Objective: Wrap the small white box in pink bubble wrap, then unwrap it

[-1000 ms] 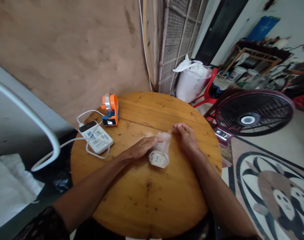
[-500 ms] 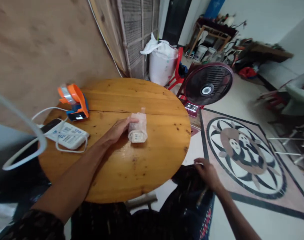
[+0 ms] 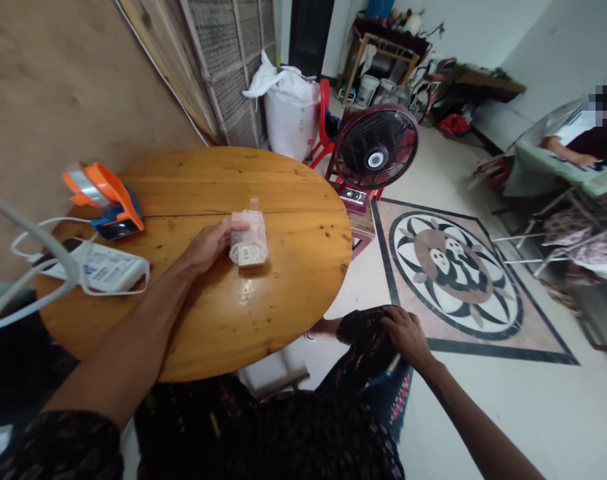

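Note:
My left hand (image 3: 206, 244) rests on the round wooden table (image 3: 283, 280), its fingers curled against a small clear plastic bag (image 3: 248, 239) with a white labelled item inside. The thumb touches the bag's left side. My right hand (image 3: 406, 333) is off the table, down at my right knee, with its fingers closed on the dark patterned fabric (image 3: 368, 333) of my clothing.
An orange and blue tape dispenser (image 3: 106, 200) and a white power bank (image 3: 106, 270) with a phone and white cable lie at the table's left. A standing fan (image 3: 376, 150), a white sack (image 3: 290, 110) and a red chair are behind. Another person sits at far right.
My right hand left the bag and dropped off the table to the fabric at my knee. My left hand stays at the bag. The view swung to the right.

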A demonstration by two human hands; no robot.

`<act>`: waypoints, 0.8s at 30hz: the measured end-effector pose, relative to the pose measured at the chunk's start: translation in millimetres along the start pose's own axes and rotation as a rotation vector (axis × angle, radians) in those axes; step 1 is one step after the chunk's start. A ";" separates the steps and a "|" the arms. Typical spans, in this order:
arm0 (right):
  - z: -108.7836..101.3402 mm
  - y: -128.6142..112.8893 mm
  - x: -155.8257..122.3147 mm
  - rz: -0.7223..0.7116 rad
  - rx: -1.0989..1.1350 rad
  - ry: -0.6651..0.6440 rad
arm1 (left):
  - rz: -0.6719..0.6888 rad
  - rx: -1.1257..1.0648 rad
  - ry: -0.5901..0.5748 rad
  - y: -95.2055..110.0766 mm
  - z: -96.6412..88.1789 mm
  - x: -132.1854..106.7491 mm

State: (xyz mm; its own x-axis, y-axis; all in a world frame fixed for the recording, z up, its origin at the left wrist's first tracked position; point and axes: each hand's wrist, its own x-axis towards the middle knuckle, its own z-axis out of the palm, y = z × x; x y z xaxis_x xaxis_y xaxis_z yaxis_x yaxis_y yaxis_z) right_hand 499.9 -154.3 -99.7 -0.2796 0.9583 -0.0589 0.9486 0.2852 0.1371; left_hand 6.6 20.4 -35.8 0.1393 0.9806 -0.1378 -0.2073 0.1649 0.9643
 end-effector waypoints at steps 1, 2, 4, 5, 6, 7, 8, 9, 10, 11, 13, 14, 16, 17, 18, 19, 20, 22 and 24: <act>-1.1 -0.2 -0.3 -0.001 0.006 -0.010 | -0.001 -0.001 0.003 0.4 0.6 -0.4; -2.2 0.1 -2.5 0.002 0.020 -0.014 | 0.001 0.000 0.005 1.0 1.2 -0.9; -5.2 2.2 -10.8 0.013 0.069 -0.013 | 0.007 -0.001 0.002 1.8 2.1 -2.1; -7.3 3.3 -15.6 0.012 0.099 -0.013 | 0.012 -0.002 -0.001 1.8 2.2 -2.6; -9.6 3.8 -19.8 0.001 0.128 -0.016 | 0.017 -0.003 -0.004 1.5 2.1 -3.0; -11.9 3.5 -22.6 -0.016 0.152 -0.021 | 0.024 -0.005 -0.009 1.0 1.7 -3.2; -14.0 2.2 -23.5 -0.036 0.170 -0.023 | 0.033 -0.006 -0.012 0.2 1.0 -3.3; -15.6 -0.2 -22.1 -0.050 0.180 -0.018 | 0.041 -0.005 -0.016 -0.6 0.3 -3.1; -16.5 -3.6 -18.6 -0.052 0.186 -0.003 | 0.049 -0.002 -0.020 -1.3 -0.5 -2.8; -16.4 -7.6 -13.1 -0.041 0.185 0.022 | 0.052 0.005 -0.029 -1.9 -1.2 -2.5; -13.1 -16.8 0.6 0.001 0.165 0.074 | 0.046 0.015 -0.053 -2.3 -1.9 -2.0; -9.7 -21.6 7.1 0.010 0.146 0.083 | 0.041 0.017 -0.057 -2.2 -1.8 -2.0; 0.3 -30.4 15.4 0.002 0.101 0.066 | 0.036 0.007 -0.047 -1.7 -0.9 -2.2; 6.6 -34.1 16.1 -0.007 0.079 0.051 | 0.039 0.000 -0.032 -1.7 -0.4 -2.2; 13.5 -36.9 14.6 -0.015 0.063 0.042 | 0.048 -0.006 -0.028 -1.8 -0.1 -2.0; 20.7 -38.7 11.2 -0.030 0.051 0.034 | 0.053 -0.010 -0.021 -2.2 -0.1 -1.6; 27.7 -39.3 6.8 -0.026 0.045 0.033 | 0.066 -0.014 -0.018 -2.9 -0.4 -1.0; 39.5 -37.6 -0.5 -0.046 0.066 0.004 | 0.090 -0.017 -0.028 -4.4 -1.7 0.7; 46.6 -34.7 1.2 -0.090 0.122 -0.037 | 0.094 -0.016 -0.031 -5.4 -3.1 2.1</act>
State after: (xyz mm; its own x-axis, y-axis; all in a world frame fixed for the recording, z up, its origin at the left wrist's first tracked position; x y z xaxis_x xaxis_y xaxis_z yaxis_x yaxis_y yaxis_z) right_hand 473.6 -163.9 -150.6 -0.3608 0.9270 -0.1024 0.9316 0.3635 0.0084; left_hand 5.0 21.9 -42.1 0.1486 0.9881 -0.0396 -0.2366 0.0744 0.9688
